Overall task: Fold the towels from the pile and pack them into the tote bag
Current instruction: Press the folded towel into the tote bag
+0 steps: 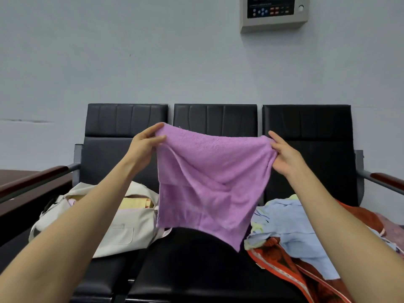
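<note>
A purple towel (209,182) hangs in the air above the middle seat, spread between both hands. My left hand (145,147) pinches its top left corner and my right hand (284,156) pinches its top right corner. The towel's lower edge dangles just over the seat. A beige tote bag (122,228) lies open on the left seat with folded yellow and pink cloth showing inside. On the right seat lies the pile of towels (290,232), light blue on top of red-orange patterned cloth.
Three black bench seats (196,270) stand against a pale wall, with wood-topped armrests at the left (32,182) and right (387,179). A brown table corner (13,174) sits far left. A control panel (275,12) hangs high on the wall.
</note>
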The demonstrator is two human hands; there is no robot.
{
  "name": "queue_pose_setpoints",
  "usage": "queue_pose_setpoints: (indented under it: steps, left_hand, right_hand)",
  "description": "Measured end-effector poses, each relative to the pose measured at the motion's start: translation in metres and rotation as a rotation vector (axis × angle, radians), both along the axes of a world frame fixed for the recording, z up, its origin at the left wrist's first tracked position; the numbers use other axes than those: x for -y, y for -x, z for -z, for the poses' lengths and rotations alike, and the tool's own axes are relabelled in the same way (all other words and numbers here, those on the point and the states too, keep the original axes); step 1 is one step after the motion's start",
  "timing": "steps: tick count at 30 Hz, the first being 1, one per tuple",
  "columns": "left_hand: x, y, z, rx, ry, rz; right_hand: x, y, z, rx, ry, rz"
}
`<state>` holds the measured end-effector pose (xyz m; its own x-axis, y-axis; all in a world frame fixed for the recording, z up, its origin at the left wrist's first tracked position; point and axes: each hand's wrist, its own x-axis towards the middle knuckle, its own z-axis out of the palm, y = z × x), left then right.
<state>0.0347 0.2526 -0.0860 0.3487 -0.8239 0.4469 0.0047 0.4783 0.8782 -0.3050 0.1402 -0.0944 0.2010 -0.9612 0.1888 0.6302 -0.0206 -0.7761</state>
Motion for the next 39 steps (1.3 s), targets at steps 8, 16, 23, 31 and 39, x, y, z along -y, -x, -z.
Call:
queue_pose_setpoints:
  steps: [8, 16, 23, 31, 39]
  left_hand:
    - [0.006, -0.005, 0.023, -0.053, -0.212, -0.137]
    - [0.015, -0.006, 0.031, -0.084, -0.302, -0.101]
    - [0.021, -0.01, 0.021, 0.069, -0.144, -0.195]
    - [0.019, 0.001, 0.005, 0.152, -0.001, -0.334]
    - [0.012, 0.003, 0.007, 0.102, -0.013, -0.331]
  right_hand:
    - [-0.009, 0.001, 0.013, -0.052, -0.195, -0.09]
    - [-0.003, 0.006, 0.027, -0.146, -0.255, -0.121]
    - [0.008, 0.007, 0.024, 0.067, -0.05, 0.097]
    - [0.001, 0.006, 0.006, 0.017, 0.159, 0.281]
    - [0.0, 0.014, 0.0, -0.005, 0.082, 0.097]
